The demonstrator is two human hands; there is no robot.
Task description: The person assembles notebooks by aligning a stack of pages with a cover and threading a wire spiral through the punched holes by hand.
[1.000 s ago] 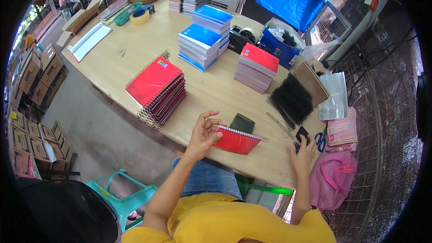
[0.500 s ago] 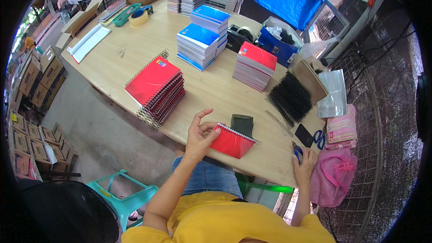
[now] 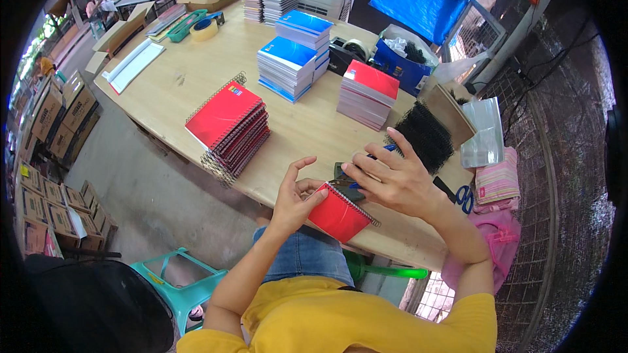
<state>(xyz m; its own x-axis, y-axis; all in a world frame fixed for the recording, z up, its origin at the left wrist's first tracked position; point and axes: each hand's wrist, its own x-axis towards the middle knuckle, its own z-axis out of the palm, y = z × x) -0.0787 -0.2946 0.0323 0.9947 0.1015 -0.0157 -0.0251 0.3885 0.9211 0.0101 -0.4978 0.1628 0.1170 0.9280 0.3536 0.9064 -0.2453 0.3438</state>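
Observation:
My left hand (image 3: 294,199) pinches a small red spiral notebook (image 3: 341,216) near the table's front edge, thumb on its cover and index finger raised. A wire coil runs along the notebook's upper edge, and its loose end sticks out at the right. Over that edge, my right hand (image 3: 402,182) holds blue-handled pliers (image 3: 390,148), their jaws by the coil's left end. Fingers hide most of the pliers. Behind the notebook lies a dark green folded item (image 3: 351,191), partly covered. To the left stands a stack of red spiral notebooks (image 3: 229,121).
Farther back are blue-covered book stacks (image 3: 288,59) and a red-covered stack (image 3: 367,95). Black coils (image 3: 425,134), blue-handled scissors (image 3: 464,199) and a pink bag (image 3: 504,242) sit at the right. A tape roll (image 3: 204,29) lies far left; a green stool (image 3: 180,287) stands below.
My right hand has lifted the pliers from the table's right side and brought them left to the notebook's coil. The notebook has tilted slightly and shifted a little nearer.

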